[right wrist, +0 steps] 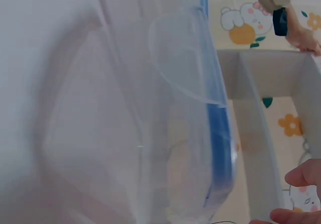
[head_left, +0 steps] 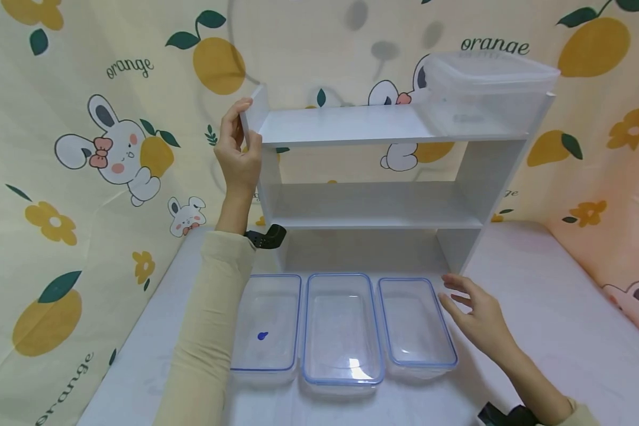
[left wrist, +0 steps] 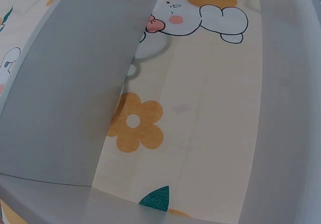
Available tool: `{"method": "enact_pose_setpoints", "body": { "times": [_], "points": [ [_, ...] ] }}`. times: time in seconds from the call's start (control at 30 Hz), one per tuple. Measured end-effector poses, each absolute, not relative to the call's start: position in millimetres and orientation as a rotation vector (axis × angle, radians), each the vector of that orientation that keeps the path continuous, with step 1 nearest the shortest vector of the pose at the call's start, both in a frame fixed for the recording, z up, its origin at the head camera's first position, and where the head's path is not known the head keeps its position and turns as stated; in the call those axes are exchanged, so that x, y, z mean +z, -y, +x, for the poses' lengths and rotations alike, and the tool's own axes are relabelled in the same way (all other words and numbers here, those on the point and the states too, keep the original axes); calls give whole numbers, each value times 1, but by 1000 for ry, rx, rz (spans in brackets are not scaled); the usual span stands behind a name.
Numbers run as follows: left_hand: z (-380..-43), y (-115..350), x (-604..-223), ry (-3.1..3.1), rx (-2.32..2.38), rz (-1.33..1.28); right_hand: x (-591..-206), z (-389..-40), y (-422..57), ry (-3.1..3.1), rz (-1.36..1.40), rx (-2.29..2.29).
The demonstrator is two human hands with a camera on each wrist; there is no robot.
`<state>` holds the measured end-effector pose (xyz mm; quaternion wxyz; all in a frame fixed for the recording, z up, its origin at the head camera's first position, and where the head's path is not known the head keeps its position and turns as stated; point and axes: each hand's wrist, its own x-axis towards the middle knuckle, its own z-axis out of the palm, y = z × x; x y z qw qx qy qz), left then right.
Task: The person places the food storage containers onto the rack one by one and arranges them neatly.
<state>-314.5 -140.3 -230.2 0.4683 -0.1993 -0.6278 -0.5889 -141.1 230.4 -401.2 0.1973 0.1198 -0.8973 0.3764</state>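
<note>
At its upper left side panel, a white shelf unit [head_left: 373,207] is gripped by my left hand [head_left: 238,151], fingers behind the panel's edge and thumb in front. In the left wrist view the shelf's grey-looking boards [left wrist: 60,98] fill both sides. My right hand [head_left: 478,318] holds nothing, its fingers loosely bent beside the right clear container [head_left: 418,322] with a blue rim. That container also looms large in the right wrist view, where my right fingertips [right wrist: 306,174] show at the lower right edge.
Two more blue-rimmed containers, a middle one [head_left: 343,331] and a left one [head_left: 268,322] with a small blue mark, stand before the shelf. A clear lidded box [head_left: 484,97] sits on the top board, right. Patterned cloth [head_left: 122,248] hangs behind the white table surface [head_left: 543,307].
</note>
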Motion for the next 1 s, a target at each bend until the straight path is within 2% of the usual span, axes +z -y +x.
{"method": "enact_pose_setpoints", "body": {
  "times": [0.23,0.53,1.0],
  "points": [
    [-318,144,-233,1533,-1422,-508,-412,-145,-240,2582,305,1155],
    [-316,144,-231,1534,-1412,-508,-419,-143,-252,2855,106,1249],
    [-317,142,-231,1567,-1397,-442,-433,-147,-265,2879,-38,1932]
  ]
}}
